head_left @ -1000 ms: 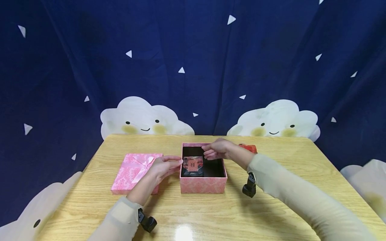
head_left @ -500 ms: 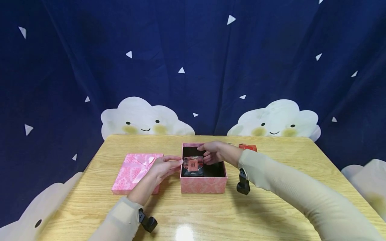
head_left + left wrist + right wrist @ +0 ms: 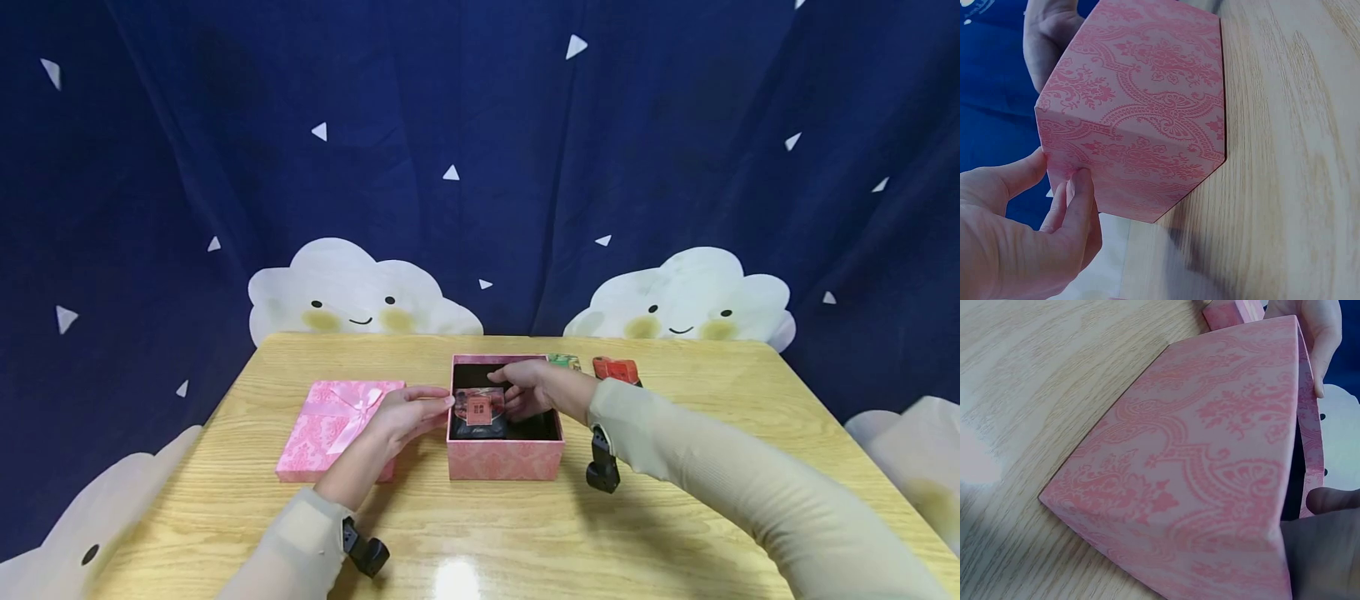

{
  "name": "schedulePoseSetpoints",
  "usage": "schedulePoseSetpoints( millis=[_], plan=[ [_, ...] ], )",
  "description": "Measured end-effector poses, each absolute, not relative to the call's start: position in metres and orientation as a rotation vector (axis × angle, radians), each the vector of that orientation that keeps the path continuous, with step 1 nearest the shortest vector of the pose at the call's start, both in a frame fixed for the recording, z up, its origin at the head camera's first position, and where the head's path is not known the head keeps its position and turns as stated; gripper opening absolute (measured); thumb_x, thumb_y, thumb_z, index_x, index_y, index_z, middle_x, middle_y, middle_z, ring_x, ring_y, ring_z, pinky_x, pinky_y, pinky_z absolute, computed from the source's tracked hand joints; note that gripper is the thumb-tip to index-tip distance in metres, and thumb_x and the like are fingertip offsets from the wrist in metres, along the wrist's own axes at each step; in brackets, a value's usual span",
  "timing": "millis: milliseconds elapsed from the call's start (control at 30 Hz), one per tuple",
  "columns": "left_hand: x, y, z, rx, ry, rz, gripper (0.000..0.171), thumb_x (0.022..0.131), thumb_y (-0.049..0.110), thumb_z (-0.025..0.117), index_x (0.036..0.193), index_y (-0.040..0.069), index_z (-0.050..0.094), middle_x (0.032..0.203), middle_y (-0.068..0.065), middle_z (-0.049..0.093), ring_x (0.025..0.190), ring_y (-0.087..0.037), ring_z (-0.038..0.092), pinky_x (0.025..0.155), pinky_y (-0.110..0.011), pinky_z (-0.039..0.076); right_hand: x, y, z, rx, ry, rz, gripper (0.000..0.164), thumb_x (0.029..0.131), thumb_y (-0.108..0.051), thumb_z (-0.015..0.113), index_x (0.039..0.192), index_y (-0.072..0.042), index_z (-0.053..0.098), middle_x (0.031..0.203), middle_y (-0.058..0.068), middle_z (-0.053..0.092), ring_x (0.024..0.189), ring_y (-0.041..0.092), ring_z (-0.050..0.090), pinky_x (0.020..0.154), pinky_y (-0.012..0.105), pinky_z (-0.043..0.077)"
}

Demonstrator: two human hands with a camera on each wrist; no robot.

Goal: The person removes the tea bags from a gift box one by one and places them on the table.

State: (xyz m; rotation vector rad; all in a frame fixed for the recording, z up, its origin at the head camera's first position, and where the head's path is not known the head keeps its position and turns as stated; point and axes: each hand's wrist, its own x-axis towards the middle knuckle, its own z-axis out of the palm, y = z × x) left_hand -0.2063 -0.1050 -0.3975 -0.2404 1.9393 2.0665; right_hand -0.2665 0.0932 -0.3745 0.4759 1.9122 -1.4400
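Note:
An open pink patterned gift box [image 3: 506,461] stands on the wooden table with its dark inside facing up. In its left half lies a dark packet with a reddish label [image 3: 478,410]. My left hand [image 3: 408,417] touches the outside of the box's left wall; in the left wrist view its fingers and thumb lie against that wall near the rim. My right hand [image 3: 528,387] reaches into the box, its fingers beside the packet's right edge and its thumb apart from them. The right wrist view hides most of that hand behind the box wall [image 3: 1179,437].
Left of the box lies its pink lid [image 3: 322,433] with a ribbon bow. Behind the box at the right are a green packet [image 3: 564,361] and a red packet [image 3: 617,370]. A blue curtain with clouds hangs behind the table's far edge.
My right hand has moved down and slightly left into the box, up to the packet's right edge. The green packet has come into view behind that arm. My left hand stays at the wall.

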Motion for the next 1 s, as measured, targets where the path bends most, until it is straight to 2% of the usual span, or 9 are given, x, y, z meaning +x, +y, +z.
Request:
schedulePoseSetpoints(
  millis=[133,267,433,500,567,667,733,900,1000],
  plan=[
    [-0.204,-0.106,-0.4,-0.253,1.947,2.057,0.033,0.088,0.004,0.067,0.118,-0.008,0.06,0.095,-0.005,0.069,0.088,-0.015,0.068,0.099,-0.039,0.054,-0.257,0.091,-0.366,0.489,1.908,-1.446,0.054,0.099,-0.027,0.049,0.136,0.008,0.035,0.12,0.018,0.045,0.09,0.021,0.05,0.114,0.047,0.041],
    [-0.204,-0.106,-0.4,-0.253,1.943,2.055,0.034,0.088,0.004,0.067,0.119,-0.008,0.06,0.097,-0.006,0.069,0.089,-0.015,0.068,0.099,-0.038,0.055,-0.253,0.09,-0.359,0.512,1.904,-1.467,0.054,0.099,-0.027,0.05,0.136,0.009,0.035,0.122,0.018,0.046,0.096,0.023,0.052,0.114,0.046,0.042],
    [-0.206,-0.106,-0.397,-0.235,1.936,2.064,0.036,0.088,0.004,0.066,0.12,-0.008,0.059,0.097,-0.006,0.068,0.092,-0.016,0.067,0.102,-0.04,0.052,-0.255,0.089,-0.353,0.527,1.93,-1.491,0.047,0.098,-0.025,0.053,0.13,0.006,0.04,0.104,0.013,0.05,0.083,0.02,0.056,0.107,0.041,0.049],
    [-0.207,-0.106,-0.397,-0.234,1.936,2.061,0.036,0.088,0.004,0.067,0.12,-0.008,0.059,0.097,-0.006,0.068,0.091,-0.015,0.067,0.101,-0.038,0.053,-0.256,0.089,-0.352,0.535,1.934,-1.496,0.042,0.098,-0.023,0.053,0.127,0.005,0.043,0.098,0.011,0.049,0.076,0.016,0.055,0.099,0.037,0.055],
    [-0.207,-0.106,-0.396,-0.235,1.935,2.055,0.036,0.088,0.004,0.067,0.121,-0.008,0.059,0.098,-0.007,0.068,0.09,-0.015,0.068,0.099,-0.037,0.054,-0.257,0.088,-0.354,0.539,1.926,-1.505,0.035,0.097,-0.021,0.054,0.122,0.004,0.046,0.093,0.01,0.049,0.071,0.013,0.054,0.084,0.03,0.061],
    [-0.208,-0.107,-0.396,-0.232,1.941,2.04,0.036,0.088,0.005,0.067,0.121,-0.007,0.059,0.101,-0.008,0.069,0.091,-0.014,0.067,0.099,-0.037,0.055,-0.258,0.085,-0.355,0.539,1.903,-1.527,0.027,0.098,-0.018,0.052,0.116,0.002,0.048,0.093,0.008,0.049,0.07,0.012,0.053,0.065,0.02,0.06],
    [-0.208,-0.106,-0.395,-0.232,1.946,2.038,0.035,0.088,0.005,0.067,0.121,-0.007,0.059,0.101,-0.008,0.069,0.091,-0.014,0.067,0.098,-0.036,0.055,-0.26,0.083,-0.357,0.521,1.885,-1.543,0.023,0.099,-0.017,0.051,0.114,0.0,0.049,0.093,0.007,0.049,0.071,0.012,0.052,0.059,0.017,0.057],
    [-0.208,-0.106,-0.395,-0.237,1.952,2.044,0.035,0.088,0.005,0.067,0.12,-0.007,0.059,0.094,-0.004,0.068,0.086,-0.012,0.067,0.094,-0.033,0.058,-0.264,0.075,-0.36,0.483,1.926,-1.515,0.014,0.098,-0.013,0.051,0.107,-0.004,0.058,0.09,0.005,0.057,0.073,0.012,0.055,0.066,0.02,0.059],
    [-0.208,-0.106,-0.397,-0.246,1.949,2.045,0.035,0.088,0.005,0.067,0.12,-0.007,0.06,0.091,-0.002,0.068,0.086,-0.013,0.068,0.094,-0.033,0.058,-0.28,0.074,-0.383,0.457,1.935,-1.496,0.012,0.093,-0.007,0.058,0.103,-0.003,0.061,0.092,0.009,0.063,0.077,0.015,0.06,0.074,0.026,0.062]
  ],
)
